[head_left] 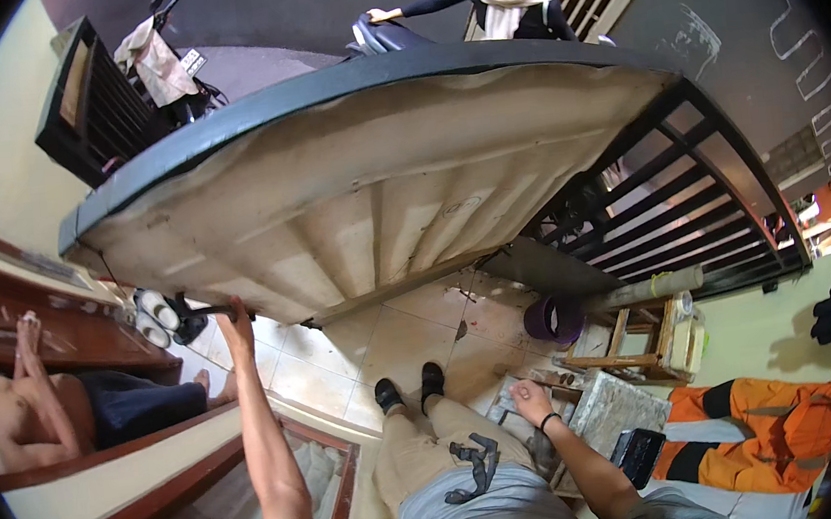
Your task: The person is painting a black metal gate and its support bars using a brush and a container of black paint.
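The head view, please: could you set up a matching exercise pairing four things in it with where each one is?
Things:
1. left hand
2. right hand
3. purple ring
4. orange jacket

Places:
A. lying at the lower right
B. on the tiled floor beside a wooden stool
C. raised at the lower edge of the big tilted panel
D. low, beside the right knee, near a grey slab

Pairs: 1-C, 2-D, 3-B, 4-A

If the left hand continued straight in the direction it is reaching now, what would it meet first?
The left hand reaches up toward the lower edge of the big leaning panel. Going straight on, it would probably meet that pale ribbed underside first; depth is unclear, and it may already touch the edge.
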`<state>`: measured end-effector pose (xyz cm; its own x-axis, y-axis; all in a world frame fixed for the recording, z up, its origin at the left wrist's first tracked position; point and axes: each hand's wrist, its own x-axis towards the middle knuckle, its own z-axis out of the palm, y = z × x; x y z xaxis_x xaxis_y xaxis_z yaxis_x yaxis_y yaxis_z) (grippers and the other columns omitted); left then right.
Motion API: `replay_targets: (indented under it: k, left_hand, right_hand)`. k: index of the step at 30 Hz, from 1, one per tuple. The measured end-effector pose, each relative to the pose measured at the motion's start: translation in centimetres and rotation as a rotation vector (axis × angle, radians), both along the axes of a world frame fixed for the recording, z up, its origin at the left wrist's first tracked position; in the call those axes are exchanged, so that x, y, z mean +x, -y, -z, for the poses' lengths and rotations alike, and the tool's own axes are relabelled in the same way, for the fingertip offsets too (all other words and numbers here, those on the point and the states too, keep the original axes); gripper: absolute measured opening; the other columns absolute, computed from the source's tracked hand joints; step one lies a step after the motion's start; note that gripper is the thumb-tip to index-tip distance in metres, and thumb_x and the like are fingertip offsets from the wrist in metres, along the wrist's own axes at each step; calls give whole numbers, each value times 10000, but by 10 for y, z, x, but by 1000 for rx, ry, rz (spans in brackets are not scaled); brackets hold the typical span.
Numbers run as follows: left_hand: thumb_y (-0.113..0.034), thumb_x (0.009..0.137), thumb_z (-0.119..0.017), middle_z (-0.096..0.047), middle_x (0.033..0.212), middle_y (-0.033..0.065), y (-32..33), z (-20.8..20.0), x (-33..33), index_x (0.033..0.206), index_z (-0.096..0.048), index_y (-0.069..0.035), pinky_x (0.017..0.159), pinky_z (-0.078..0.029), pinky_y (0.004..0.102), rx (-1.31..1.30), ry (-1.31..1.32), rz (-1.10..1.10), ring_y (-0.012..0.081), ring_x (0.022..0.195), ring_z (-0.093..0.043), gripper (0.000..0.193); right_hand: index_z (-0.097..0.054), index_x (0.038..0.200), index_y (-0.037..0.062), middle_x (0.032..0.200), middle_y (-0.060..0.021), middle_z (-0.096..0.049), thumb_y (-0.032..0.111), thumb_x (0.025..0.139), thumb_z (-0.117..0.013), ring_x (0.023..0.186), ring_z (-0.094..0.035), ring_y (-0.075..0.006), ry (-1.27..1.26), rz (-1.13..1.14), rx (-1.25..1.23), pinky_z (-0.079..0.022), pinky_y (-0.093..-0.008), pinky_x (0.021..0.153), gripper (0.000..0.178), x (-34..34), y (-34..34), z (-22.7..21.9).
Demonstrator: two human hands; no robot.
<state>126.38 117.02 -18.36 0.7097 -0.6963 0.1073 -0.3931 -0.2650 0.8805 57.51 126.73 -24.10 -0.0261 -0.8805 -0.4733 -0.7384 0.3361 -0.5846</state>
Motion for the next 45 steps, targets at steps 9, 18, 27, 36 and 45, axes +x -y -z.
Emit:
replay_targets:
  k: [9, 18, 27, 36, 45]
  left_hand:
    - [-448, 1095, -528, -518, 790, 87, -66, -14, -39, 933, -509, 27, 685, -434, 398, -112, 27, -84, 224, 758, -491, 502]
    - [-577, 1088, -467, -537, 828, 99, -108, 25, -56, 1023, -513, 17, 659, -473, 347, -200, 78, -133, 180, 736, -511, 599]
    - [-449, 1102, -524, -559, 784, 133, -149, 9, -109, 881, -518, 74, 713, -467, 407, -68, -39, -136, 238, 768, -517, 567]
    - [-540, 1070, -544, -659, 876, 193, -170, -49, -166, 960, -588, 119, 761, -489, 438, 42, 24, -245, 273, 796, -555, 669]
    - [-505, 1085, -541, -501, 756, 58, -186, -44, -190, 839, -540, 38, 652, -393, 414, 0, -58, -299, 192, 747, -429, 596]
  right_hand:
    - [-644, 1142, 15, 931, -91, -726, 294, 1036, -674, 772, -716, -158, 221, 192, 181, -580, -336, 682, 301, 44, -56, -35]
    - [-652, 1081, 42, 818, -54, -715, 254, 1013, -703, 687, -664, -126, 160, 206, -105, -537, -323, 651, 229, 38, -23, -33]
    - [-633, 1288, 35, 1024, -170, -745, 304, 995, -670, 944, -727, -310, 185, 293, -389, -565, -407, 820, 399, 62, 86, -144]
    - [-448, 1551, 31, 850, -41, -711, 264, 1049, -653, 742, -579, -82, 274, 264, -572, -499, -268, 723, 590, 80, 119, -254]
    - [-146, 1670, 81, 642, -18, -641, 271, 1059, -638, 587, -566, -65, 363, 183, -614, -490, -271, 573, 806, 39, 228, -334]
